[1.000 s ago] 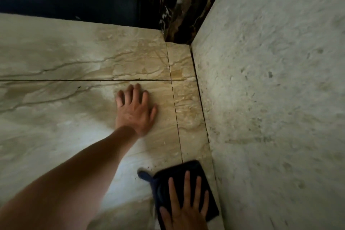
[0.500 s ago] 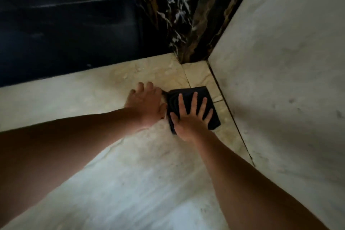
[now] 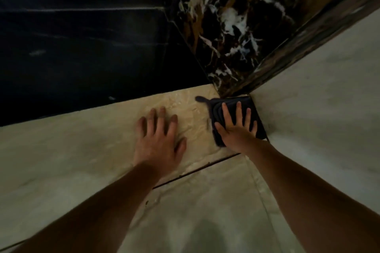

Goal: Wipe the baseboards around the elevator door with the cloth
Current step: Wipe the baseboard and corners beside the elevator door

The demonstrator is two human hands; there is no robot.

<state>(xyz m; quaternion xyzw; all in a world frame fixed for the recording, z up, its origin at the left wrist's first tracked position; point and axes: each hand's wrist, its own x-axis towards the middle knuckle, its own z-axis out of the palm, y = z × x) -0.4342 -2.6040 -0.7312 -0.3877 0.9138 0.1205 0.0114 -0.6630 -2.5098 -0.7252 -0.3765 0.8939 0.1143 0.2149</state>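
Note:
A dark folded cloth lies flat on the beige marble floor, pushed into the corner where the dark veined marble door surround meets the light wall. My right hand presses down on the cloth with fingers spread, its far edge against the foot of the surround. A small tab of the cloth sticks out to the left. My left hand rests flat on the floor tile to the left, fingers apart, holding nothing.
A wide black panel stands along the far edge of the floor on the left. A dark grout joint runs across the tiles just behind my hands. The light wall closes off the right side.
My right hand slid the cloth forward along the wall into the corner. My left hand stayed planted on the floor, and the view moved closer to the corner.

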